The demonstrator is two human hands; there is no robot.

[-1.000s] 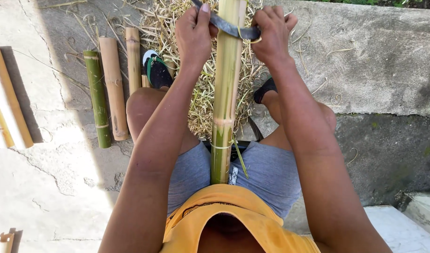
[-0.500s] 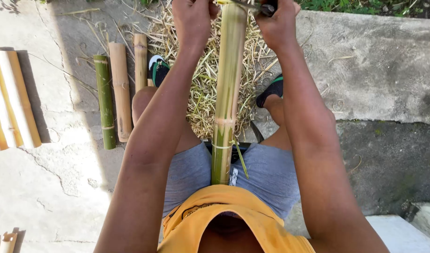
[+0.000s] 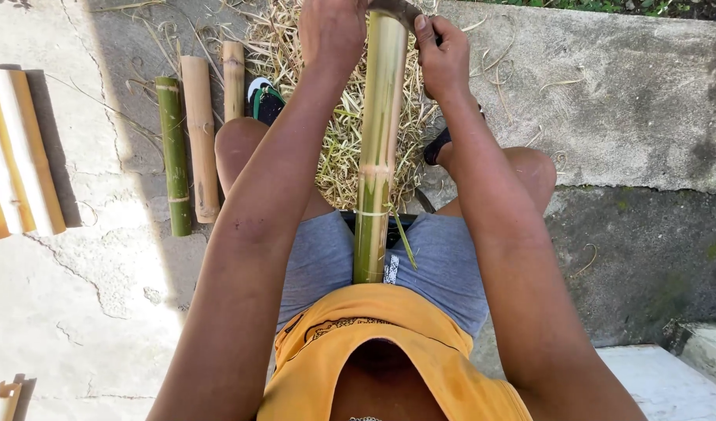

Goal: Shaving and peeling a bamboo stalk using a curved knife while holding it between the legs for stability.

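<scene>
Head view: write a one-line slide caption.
Both hands, left hand and right hand, draw a blade along an upright bamboo pole over shavings.

Orange shirt (image 3: 389, 343), grey shorts (image 3: 451, 265), dark sandals (image 3: 266, 100), bare arms.

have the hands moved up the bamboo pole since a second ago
Cannot tell: the hands sit nearer the picture's top edge, but the short bamboo pieces shifted too, so the camera tilted.
</scene>
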